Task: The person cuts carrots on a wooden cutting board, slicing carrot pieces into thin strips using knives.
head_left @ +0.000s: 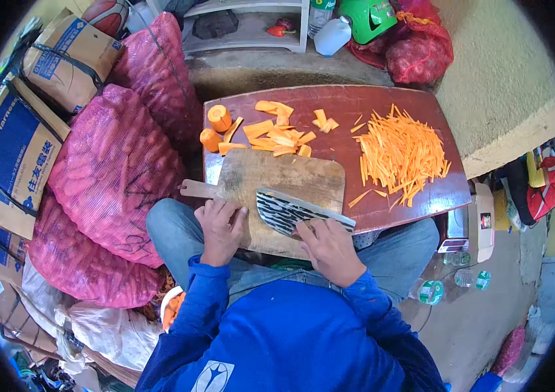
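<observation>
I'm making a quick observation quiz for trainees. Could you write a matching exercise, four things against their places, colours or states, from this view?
Things
1. Knife
2. Carrot strips
3. Mesh sacks
4. Cutting board

Descriptions
A. Pink, bulging
B. Brown, beneath the striped blade
C. Black-and-white, at the right hand
D. Orange, heaped on the table

Pairs: 1-C, 2-D, 3-A, 4-B
</observation>
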